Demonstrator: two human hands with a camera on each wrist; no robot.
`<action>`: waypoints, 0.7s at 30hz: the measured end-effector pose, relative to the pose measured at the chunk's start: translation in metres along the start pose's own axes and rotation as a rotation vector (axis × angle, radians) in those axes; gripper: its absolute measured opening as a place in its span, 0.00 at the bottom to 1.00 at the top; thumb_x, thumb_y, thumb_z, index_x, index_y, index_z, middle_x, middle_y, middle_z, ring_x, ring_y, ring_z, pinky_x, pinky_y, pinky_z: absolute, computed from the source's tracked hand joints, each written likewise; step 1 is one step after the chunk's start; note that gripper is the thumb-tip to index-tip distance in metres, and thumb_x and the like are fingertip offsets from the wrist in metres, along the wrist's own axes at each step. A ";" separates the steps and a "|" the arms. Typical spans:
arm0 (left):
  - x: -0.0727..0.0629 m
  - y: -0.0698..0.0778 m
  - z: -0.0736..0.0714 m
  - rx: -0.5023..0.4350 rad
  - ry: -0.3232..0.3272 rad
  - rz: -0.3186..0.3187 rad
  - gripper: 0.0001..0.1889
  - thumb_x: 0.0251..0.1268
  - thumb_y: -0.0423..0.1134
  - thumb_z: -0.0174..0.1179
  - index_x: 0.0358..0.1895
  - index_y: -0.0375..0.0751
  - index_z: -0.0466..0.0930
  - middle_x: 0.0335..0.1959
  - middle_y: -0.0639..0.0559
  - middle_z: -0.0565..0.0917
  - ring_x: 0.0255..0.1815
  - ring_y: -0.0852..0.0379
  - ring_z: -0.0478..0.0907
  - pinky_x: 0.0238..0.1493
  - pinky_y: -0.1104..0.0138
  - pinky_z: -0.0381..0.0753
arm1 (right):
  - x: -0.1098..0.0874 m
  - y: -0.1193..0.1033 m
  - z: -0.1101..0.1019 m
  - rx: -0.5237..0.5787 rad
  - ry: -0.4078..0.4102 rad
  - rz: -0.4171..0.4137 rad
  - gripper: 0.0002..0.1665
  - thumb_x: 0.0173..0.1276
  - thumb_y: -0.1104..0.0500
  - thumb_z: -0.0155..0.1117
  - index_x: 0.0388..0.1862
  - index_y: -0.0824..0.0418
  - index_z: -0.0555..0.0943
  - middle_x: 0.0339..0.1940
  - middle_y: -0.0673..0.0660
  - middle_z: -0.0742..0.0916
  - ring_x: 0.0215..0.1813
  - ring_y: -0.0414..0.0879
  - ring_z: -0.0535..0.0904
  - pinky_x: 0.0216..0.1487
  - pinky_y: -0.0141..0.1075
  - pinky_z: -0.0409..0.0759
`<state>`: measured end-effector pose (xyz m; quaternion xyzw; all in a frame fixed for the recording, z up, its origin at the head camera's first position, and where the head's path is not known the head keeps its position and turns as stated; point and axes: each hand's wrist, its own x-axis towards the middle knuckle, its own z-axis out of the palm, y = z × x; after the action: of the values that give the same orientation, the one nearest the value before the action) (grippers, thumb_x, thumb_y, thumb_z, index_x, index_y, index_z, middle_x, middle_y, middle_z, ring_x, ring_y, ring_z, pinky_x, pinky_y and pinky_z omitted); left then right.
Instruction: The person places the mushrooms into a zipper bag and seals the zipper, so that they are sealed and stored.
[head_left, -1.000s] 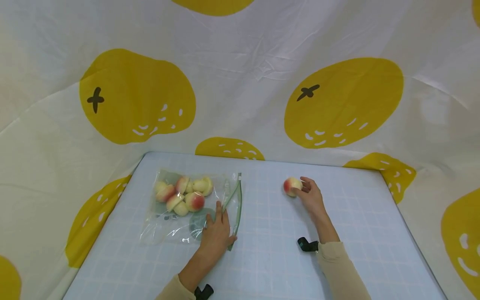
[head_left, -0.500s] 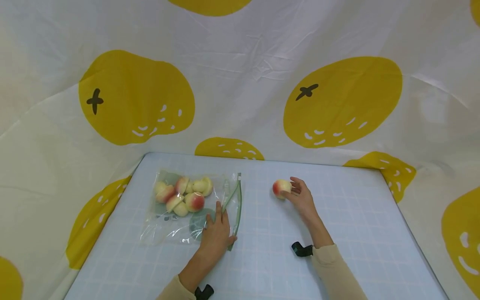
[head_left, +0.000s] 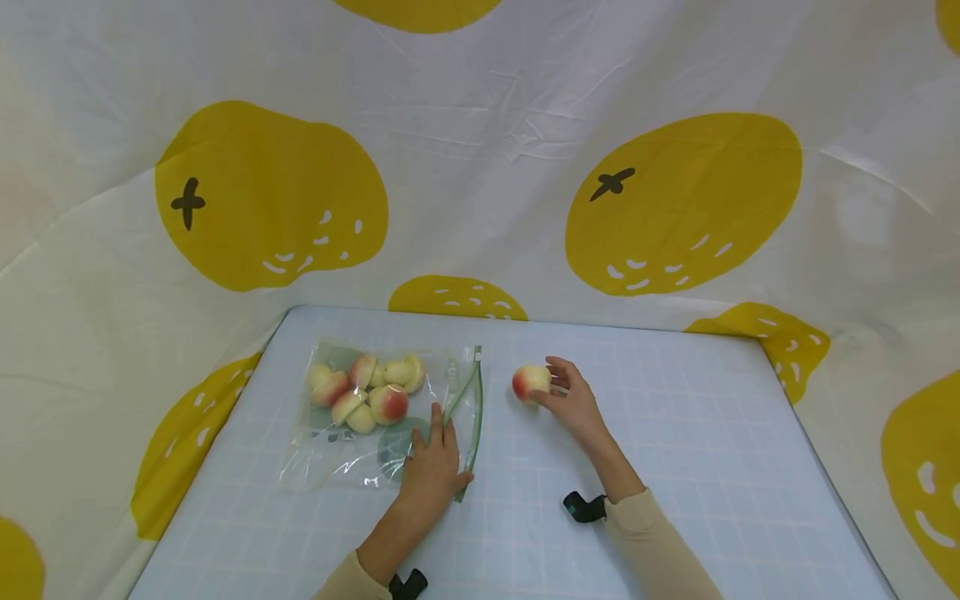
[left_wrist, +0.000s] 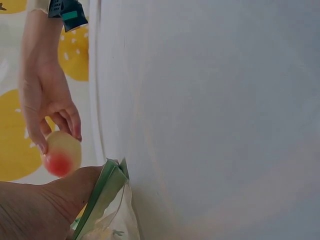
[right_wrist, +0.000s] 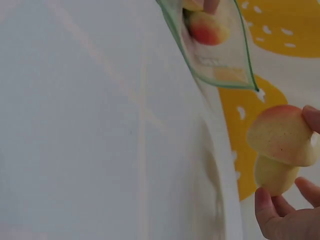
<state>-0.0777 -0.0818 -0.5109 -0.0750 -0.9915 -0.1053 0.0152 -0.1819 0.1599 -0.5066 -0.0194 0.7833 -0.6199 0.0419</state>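
Note:
My right hand (head_left: 576,407) holds a toy mushroom (head_left: 529,384) by fingertips and thumb, just right of a zip bag's mouth. Close up in the right wrist view, the mushroom (right_wrist: 281,137) has a cream stem and a cream cap blushed red. The clear zip bag (head_left: 315,467) lies flat with a green zip edge (head_left: 477,425) facing right. My left hand (head_left: 429,475) grips that edge at the mouth, which gapes. Inside the bag are several similar toy mushrooms (head_left: 389,404). In the left wrist view the thumb (left_wrist: 75,192) lies against the green strip; some fingers are hidden.
A pale checked cloth (head_left: 712,467) covers the table. Behind and at both sides hangs a white curtain (head_left: 480,167) with large yellow fruit prints. Black wrist cameras (head_left: 583,507) stick out from both sleeves.
My right hand has carried the toy mushroom leftward over the table, closer to the bag's mouth. My left hand and the bag stay where they were.

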 end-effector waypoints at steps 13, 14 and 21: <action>0.001 0.000 0.000 0.011 0.010 0.009 0.50 0.48 0.53 0.79 0.68 0.24 0.66 0.74 0.28 0.59 0.58 0.22 0.71 0.37 0.44 0.84 | -0.003 -0.006 0.047 -0.005 -0.121 -0.049 0.41 0.61 0.66 0.74 0.71 0.69 0.67 0.64 0.69 0.76 0.62 0.63 0.73 0.62 0.55 0.73; 0.001 0.000 0.000 0.009 0.008 0.005 0.50 0.47 0.53 0.79 0.68 0.24 0.66 0.74 0.29 0.59 0.58 0.22 0.71 0.37 0.44 0.84 | -0.004 -0.006 0.050 -0.005 -0.131 -0.046 0.41 0.61 0.66 0.75 0.71 0.68 0.67 0.64 0.69 0.75 0.61 0.63 0.73 0.62 0.55 0.73; 0.001 0.002 0.000 0.001 -0.004 -0.020 0.49 0.47 0.53 0.79 0.68 0.26 0.67 0.75 0.30 0.58 0.59 0.23 0.70 0.37 0.43 0.83 | -0.004 -0.003 0.067 -0.035 -0.169 -0.029 0.43 0.61 0.57 0.77 0.71 0.64 0.68 0.64 0.64 0.76 0.56 0.58 0.78 0.55 0.49 0.79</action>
<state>-0.0785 -0.0802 -0.5101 -0.0654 -0.9923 -0.1049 0.0120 -0.1723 0.0946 -0.5185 -0.0836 0.7874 -0.6027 0.0984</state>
